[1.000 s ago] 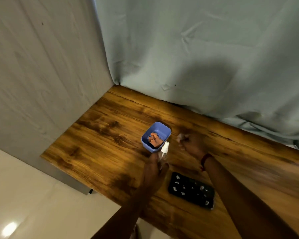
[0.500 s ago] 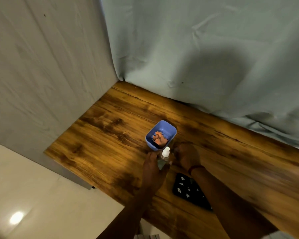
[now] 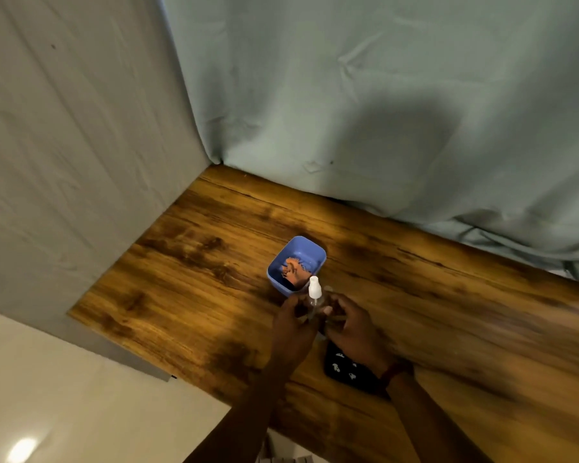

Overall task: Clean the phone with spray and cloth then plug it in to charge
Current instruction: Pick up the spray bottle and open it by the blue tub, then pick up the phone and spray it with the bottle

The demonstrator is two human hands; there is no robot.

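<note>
A small clear spray bottle with a white nozzle (image 3: 314, 289) stands upright over the wooden table (image 3: 194, 262), just in front of a blue tub. My left hand (image 3: 293, 325) grips its body from the left. My right hand (image 3: 351, 325) closes on it from the right, thumb against the bottle. A black phone with white marks (image 3: 343, 369) lies flat on the table under my right wrist, partly hidden by it. An orange cloth (image 3: 295, 270) lies crumpled inside the blue tub (image 3: 316, 250).
A pale green curtain (image 3: 381, 111) hangs along the table's back edge. A grey wall (image 3: 64, 145) borders the table's left side. The near table edge drops to a pale floor (image 3: 81, 412). No charger or cable is in view.
My right hand has moved left from beside the tub onto the bottle. My left hand has kept hold of the bottle. The view has shifted slightly.
</note>
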